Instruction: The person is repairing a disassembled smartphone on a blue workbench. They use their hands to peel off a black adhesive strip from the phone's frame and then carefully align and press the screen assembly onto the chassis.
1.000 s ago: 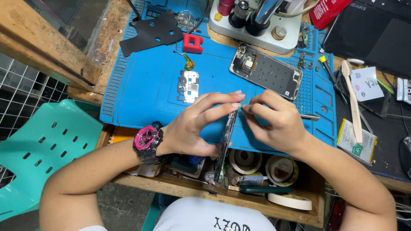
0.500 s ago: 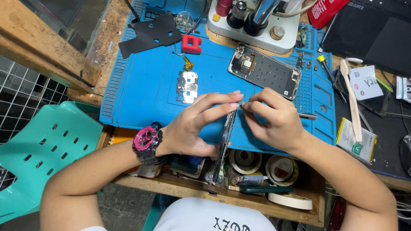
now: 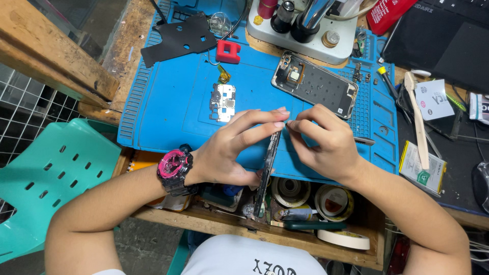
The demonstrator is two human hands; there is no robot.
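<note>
Gripping a thin phone panel [image 3: 267,168] edge-on above the blue work mat [image 3: 168,112], the left hand [image 3: 232,153] clamps its side while the right hand [image 3: 326,142] pinches closed at its top edge. An open phone body [image 3: 318,86] and a small circuit board [image 3: 223,102] lie on the mat just beyond the hands, apart from each other.

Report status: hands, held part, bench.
Left hand and right hand pinch thin dark phone panel, edge-on. Grey circuit board, open phone frame lie apart on blue mat.
</note>
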